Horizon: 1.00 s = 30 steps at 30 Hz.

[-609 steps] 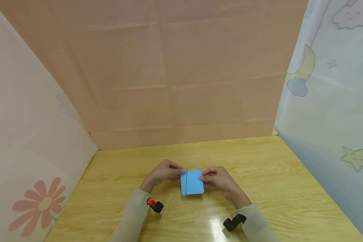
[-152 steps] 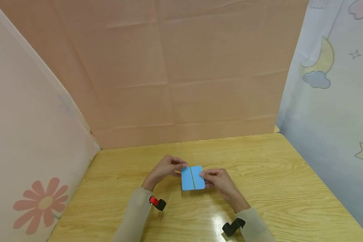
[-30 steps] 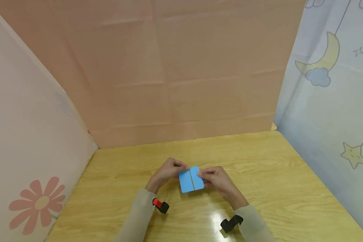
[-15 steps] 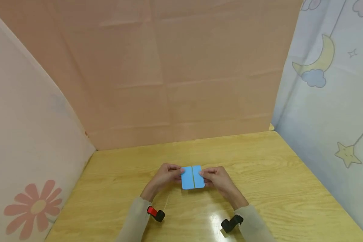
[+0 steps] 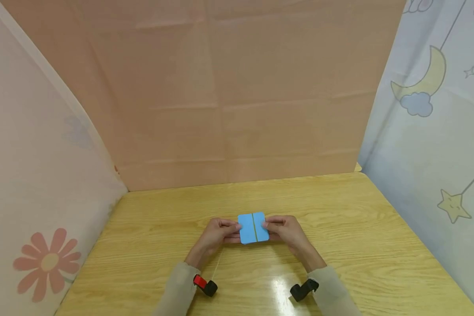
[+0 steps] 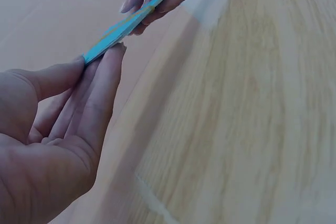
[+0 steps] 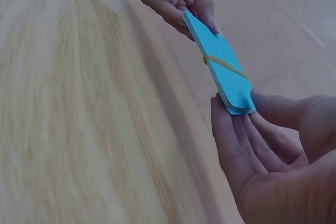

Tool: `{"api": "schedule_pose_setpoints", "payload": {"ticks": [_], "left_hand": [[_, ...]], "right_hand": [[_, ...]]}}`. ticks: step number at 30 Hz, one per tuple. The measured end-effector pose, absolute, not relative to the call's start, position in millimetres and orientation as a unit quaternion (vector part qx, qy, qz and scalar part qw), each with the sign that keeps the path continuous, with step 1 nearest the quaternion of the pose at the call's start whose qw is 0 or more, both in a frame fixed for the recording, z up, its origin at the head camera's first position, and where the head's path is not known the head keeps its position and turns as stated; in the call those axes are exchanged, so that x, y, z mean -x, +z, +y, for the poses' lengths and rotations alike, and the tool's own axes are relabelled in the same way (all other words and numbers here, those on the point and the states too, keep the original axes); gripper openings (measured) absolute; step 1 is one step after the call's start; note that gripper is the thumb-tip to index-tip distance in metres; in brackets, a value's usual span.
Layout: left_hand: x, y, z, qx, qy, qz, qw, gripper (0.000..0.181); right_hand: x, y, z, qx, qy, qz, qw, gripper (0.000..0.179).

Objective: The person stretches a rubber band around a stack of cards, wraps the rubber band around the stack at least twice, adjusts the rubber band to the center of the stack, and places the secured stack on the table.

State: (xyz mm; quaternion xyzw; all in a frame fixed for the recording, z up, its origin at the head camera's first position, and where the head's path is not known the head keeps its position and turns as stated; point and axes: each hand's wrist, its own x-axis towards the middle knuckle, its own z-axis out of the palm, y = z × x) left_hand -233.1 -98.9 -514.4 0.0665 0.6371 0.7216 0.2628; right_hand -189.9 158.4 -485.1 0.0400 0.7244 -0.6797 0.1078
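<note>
A small stack of light blue cards (image 5: 246, 230) is held up over the table in the head view, bound by a tan rubber band (image 5: 254, 227). The band crosses the stack near its middle, slightly askew. My left hand (image 5: 213, 235) pinches the left edge, thumb on top and fingers beneath. Opposite it, my right hand (image 5: 291, 235) pinches the right edge the same way. From the right wrist, the layered edge of the cards (image 7: 223, 59) shows, with the rubber band (image 7: 226, 66) wrapped round it. In the left wrist view the stack (image 6: 121, 29) appears nearly edge-on.
Beneath the hands lies a wood-grain table (image 5: 174, 202). A brown paper-like backdrop (image 5: 221, 96) rises behind it. Patterned panels stand at the sides, one with a pink flower (image 5: 49, 262), the other with a moon and star. Each wrist wears a dark camera mount (image 5: 304, 289).
The band lay near the stack's left side about 20 seconds ago and now crosses near the middle. Within the last second, my left hand moved from the top edge to the left edge; the stack levelled.
</note>
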Motion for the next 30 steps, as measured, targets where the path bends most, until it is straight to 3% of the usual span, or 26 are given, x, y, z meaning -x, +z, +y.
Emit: {"api": "schedule_pose_setpoints", "payload": {"ticks": [8,30], "left_hand": [[240,-513,-91,-0.044,0.724,0.641,0.252,0.024],[266,-508,-80,0.004,0.695,0.688,0.208,0.02]], "right_hand": [[196,-484,162,-0.057,-0.673,0.733,0.081,0.03],[230,-489,166,-0.067,-0.661,0.739,0.113,0.03]]}}
